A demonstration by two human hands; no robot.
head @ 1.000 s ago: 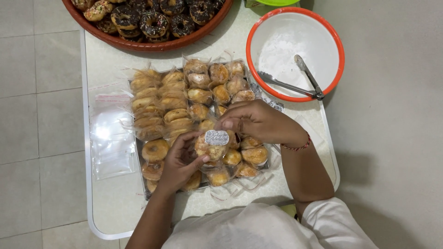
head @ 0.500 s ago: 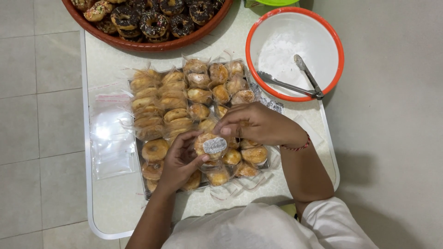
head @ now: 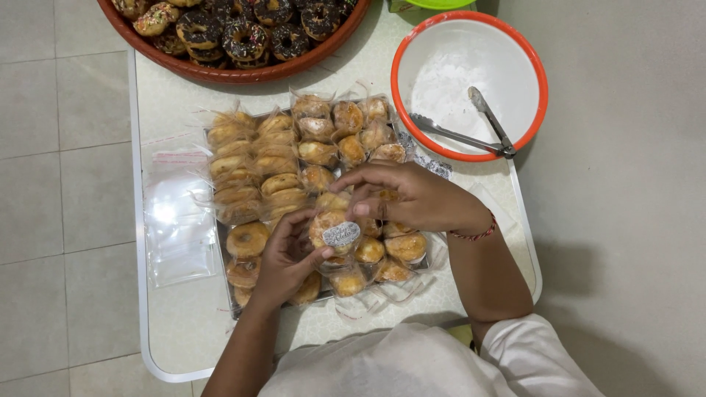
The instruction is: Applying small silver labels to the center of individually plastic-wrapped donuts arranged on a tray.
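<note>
Bagged doughnut [head: 332, 229] held over tray [head: 224, 239], centre-near of table [head: 184, 331]. Left hand [head: 283, 257] curled under it, thumb on oval sticker [head: 341, 234]. Right hand [head: 408, 197] fingertips pinch bag top. Versus earlier frames: sticker now pressed flat on bag, seemingly stuck down; right fingers lower; hands barely shifted.

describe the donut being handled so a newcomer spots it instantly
On the white table, a tray of bagged plain donuts sits in front of the person. Near its front edge, the left hand and right hand meet on one bagged donut. Only it shows a small oval sticker on top.
</note>
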